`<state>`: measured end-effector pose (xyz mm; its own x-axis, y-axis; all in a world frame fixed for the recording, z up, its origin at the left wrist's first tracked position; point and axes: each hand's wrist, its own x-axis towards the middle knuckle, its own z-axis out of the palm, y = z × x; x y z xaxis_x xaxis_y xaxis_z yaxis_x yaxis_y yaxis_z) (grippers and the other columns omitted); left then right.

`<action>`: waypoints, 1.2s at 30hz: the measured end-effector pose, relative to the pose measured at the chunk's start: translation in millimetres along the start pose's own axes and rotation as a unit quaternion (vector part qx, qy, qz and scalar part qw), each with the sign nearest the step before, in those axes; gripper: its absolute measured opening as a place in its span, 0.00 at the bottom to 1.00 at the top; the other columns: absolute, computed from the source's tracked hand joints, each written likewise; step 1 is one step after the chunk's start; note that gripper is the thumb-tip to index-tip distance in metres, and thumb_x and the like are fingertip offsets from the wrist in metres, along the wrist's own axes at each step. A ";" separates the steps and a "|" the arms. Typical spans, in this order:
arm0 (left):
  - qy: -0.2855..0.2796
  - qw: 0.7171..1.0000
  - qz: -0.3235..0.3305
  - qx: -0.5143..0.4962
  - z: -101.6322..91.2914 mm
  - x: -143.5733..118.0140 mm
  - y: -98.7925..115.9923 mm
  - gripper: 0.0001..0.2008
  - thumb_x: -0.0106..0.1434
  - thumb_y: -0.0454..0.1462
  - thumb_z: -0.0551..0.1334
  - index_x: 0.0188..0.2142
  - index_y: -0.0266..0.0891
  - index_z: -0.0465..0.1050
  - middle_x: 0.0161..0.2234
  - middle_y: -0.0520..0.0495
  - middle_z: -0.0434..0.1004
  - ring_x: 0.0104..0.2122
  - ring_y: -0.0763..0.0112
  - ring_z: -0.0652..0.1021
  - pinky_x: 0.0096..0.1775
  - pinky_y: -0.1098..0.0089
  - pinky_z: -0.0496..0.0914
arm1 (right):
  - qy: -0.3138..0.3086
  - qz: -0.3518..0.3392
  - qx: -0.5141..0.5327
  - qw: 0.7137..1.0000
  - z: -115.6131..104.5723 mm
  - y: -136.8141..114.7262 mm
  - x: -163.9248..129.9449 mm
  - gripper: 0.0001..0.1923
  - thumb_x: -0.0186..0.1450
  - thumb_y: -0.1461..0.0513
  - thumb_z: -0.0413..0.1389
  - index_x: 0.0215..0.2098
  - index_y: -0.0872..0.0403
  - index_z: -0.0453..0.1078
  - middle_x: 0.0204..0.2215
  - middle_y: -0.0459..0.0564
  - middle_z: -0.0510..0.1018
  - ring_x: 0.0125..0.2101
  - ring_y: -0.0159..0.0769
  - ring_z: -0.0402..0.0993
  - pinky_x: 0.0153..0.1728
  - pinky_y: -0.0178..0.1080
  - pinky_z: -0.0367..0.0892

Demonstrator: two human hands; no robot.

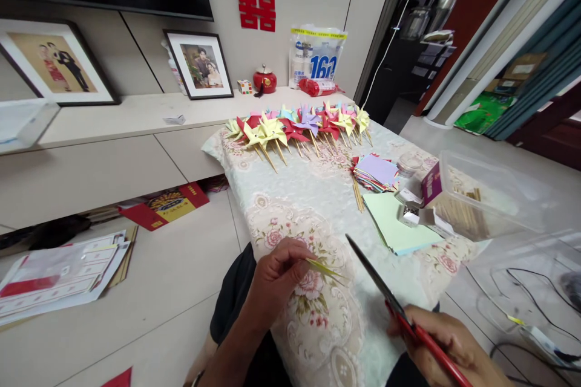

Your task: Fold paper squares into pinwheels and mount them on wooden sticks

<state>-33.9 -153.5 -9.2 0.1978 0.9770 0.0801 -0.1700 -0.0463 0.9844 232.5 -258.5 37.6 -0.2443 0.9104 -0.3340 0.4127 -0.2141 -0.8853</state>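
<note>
Over the near part of the flowered tablecloth, my left hand (282,275) pinches a thin yellow-green piece of paper (325,268), seen almost edge-on. My right hand (440,341) is wrapped round the red handles of a pair of scissors (394,302). Their dark blades look closed and point up and left, apart from the paper. Rows of paper pinwheels (308,123) on wooden sticks lie at the far end of the table. A stack of coloured paper squares (376,172) and pale green sheets (399,227) lie on the right.
A clear plastic bin (494,193) holding wooden sticks stands at the table's right edge, near a small open box of metal pieces (410,214) and a round clear container (409,163). Behind is a cabinet (136,127) with framed photos. Cables and a power strip (544,344) lie on the floor at right.
</note>
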 end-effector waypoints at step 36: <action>0.076 0.980 -0.090 -0.163 37.9 85.4 -19.4 0.27 0.52 0.43 0.70 0.49 0.32 0.71 0.20 0.59 0.67 0.16 0.81 0.62 0.18 0.77 0.55 | 0.188 -0.117 -0.178 0.959 -29.4 -50.5 130.6 0.12 0.69 0.56 0.51 0.41 0.52 0.74 0.36 0.51 0.79 0.37 0.42 0.75 0.39 0.41 0.65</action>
<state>22.8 -77.1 -15.5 0.1111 0.9840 -0.1395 -0.4496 0.1749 0.8759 205.6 -118.4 48.3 -0.0599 0.9964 0.0603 0.6744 0.0850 -0.7335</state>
